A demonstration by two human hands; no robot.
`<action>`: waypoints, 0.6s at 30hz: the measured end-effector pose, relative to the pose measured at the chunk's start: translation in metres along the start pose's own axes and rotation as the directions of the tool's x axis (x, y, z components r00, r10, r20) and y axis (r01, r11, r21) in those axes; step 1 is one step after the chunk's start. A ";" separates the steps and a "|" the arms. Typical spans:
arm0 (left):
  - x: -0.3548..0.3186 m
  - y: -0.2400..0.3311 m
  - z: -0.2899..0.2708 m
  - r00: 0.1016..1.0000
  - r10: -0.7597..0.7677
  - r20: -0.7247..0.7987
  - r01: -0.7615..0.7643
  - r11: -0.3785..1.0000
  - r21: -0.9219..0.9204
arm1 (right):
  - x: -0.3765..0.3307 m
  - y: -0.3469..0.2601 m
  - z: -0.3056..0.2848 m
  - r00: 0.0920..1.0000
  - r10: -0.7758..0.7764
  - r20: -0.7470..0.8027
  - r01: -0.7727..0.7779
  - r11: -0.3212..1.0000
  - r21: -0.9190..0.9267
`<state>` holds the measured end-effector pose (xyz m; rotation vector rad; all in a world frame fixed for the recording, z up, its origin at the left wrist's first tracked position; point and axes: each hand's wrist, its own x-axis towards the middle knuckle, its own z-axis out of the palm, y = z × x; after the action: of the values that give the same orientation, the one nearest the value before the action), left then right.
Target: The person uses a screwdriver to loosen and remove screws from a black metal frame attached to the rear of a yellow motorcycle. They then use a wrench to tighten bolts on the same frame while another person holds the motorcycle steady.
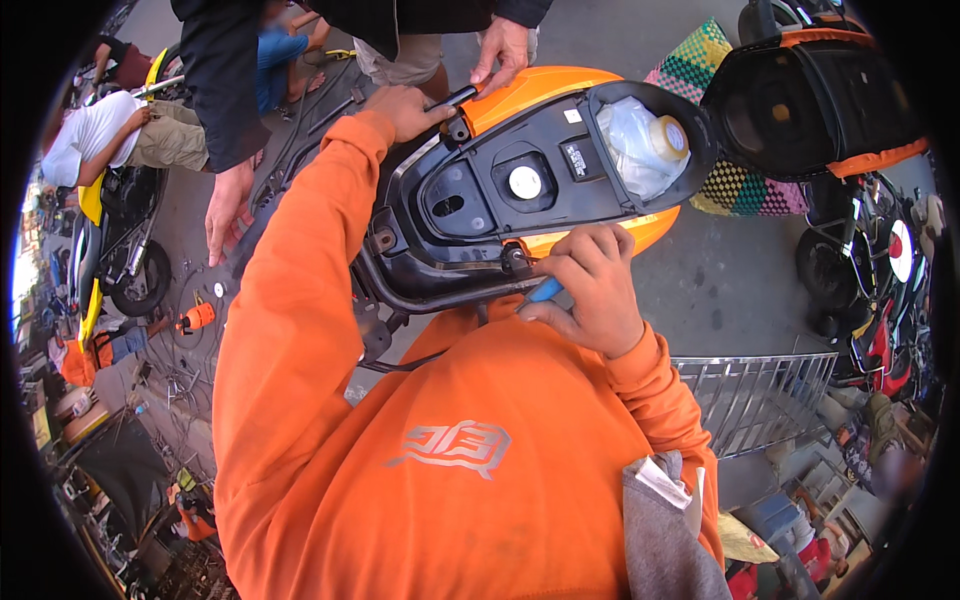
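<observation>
The right hand (592,287) is gripping a blue-handled tool (544,290) at the motorcycle's (545,204) near side; the left hand (403,110) is holding its far side.

motorbike workshop — bare-framed scooter (475,190), parked motorbikes (128,205)

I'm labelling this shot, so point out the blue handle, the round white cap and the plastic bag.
Blue handle (545,290): head view, middle of its visible blue part.
Round white cap (525,182): head view, centre of its top.
Plastic bag (629,150): head view, its crinkled middle.
</observation>
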<state>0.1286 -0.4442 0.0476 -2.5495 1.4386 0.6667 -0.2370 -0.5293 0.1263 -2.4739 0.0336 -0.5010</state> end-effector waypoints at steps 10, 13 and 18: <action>0.010 -0.021 0.007 1.000 0.014 0.006 -0.013 0.986 -0.165 | -0.006 -0.023 -0.017 0.979 0.086 0.184 -0.075 0.995 -0.063; 0.007 -0.026 0.004 0.995 0.069 0.078 -0.060 0.992 -0.110 | -0.004 -0.017 -0.022 0.972 0.117 0.202 -0.109 0.993 -0.051; 0.004 -0.025 0.001 0.989 0.125 0.083 -0.122 0.992 -0.042 | -0.002 -0.008 -0.017 0.982 0.114 0.153 -0.123 0.991 0.051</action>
<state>0.1515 -0.4336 0.0426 -2.4412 1.5802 0.8169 -0.2455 -0.5319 0.1430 -2.4264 0.1037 -0.2605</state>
